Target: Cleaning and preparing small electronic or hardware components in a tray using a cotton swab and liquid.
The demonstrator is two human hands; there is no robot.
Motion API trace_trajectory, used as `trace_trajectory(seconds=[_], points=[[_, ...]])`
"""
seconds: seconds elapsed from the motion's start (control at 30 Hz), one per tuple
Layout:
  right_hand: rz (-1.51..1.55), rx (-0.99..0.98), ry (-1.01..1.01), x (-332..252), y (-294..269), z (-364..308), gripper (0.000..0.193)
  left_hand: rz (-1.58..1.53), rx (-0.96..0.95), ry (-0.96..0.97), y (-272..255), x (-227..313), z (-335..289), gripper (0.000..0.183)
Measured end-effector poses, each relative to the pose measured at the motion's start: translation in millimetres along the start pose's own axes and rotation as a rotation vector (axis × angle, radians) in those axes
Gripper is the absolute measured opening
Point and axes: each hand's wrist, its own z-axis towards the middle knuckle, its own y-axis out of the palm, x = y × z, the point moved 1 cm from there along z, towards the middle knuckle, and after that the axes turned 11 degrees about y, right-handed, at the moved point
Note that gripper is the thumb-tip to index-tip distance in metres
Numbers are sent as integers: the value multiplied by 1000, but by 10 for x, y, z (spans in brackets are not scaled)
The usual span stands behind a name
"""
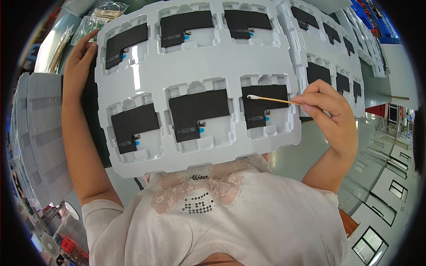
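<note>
A white plastic tray (pixel 195 66) lies in front of me, its near edge close to my shirt. Several flat black L-shaped pieces that look like batteries sit in its recesses, each with a small connector and a blue spot. My right hand (pixel 328 106) pinches the stick of a cotton swab (pixel 273 100) between thumb and fingers. The swab's white tip is over the upper left part of the near right battery (pixel 255 104); whether it touches cannot be made out. My left hand (pixel 80 60) rests at the tray's far left edge, fingers apart and partly stretched.
A second white tray (pixel 335 60) with similar black pieces adjoins on the right. Stacked grey-white trays (pixel 42 133) stand at the left. Clear bags (pixel 91 26) and bundles of swab sticks (pixel 57 53) lie at the far left. A fan (pixel 49 245) stands at the lower left.
</note>
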Motion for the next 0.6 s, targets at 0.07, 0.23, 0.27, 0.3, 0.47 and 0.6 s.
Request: trace_trajectory(seconds=[0.07, 0.23, 0.27, 0.3, 0.47, 0.6], points=[[7, 3, 4, 0, -3, -9, 25, -4, 0, 0, 29, 9, 17, 36], [4, -29, -28, -2, -19, 6, 25, 20, 4, -19, -35, 27, 5, 36], [5, -27, -24, -7, -38, -3, 25, 19, -1, -19, -24, 25, 15, 36], [-26, -47, -30, -8, -51, -9, 25, 13, 8, -15, 2, 9, 26, 36], [-25, -53, -35, 24, 6, 58, 24, 14, 42, -19, -17, 5, -39, 36], [-29, -8, -25, -6, -3, 41, 23, -18, 25, -9, 18, -28, 31, 36]])
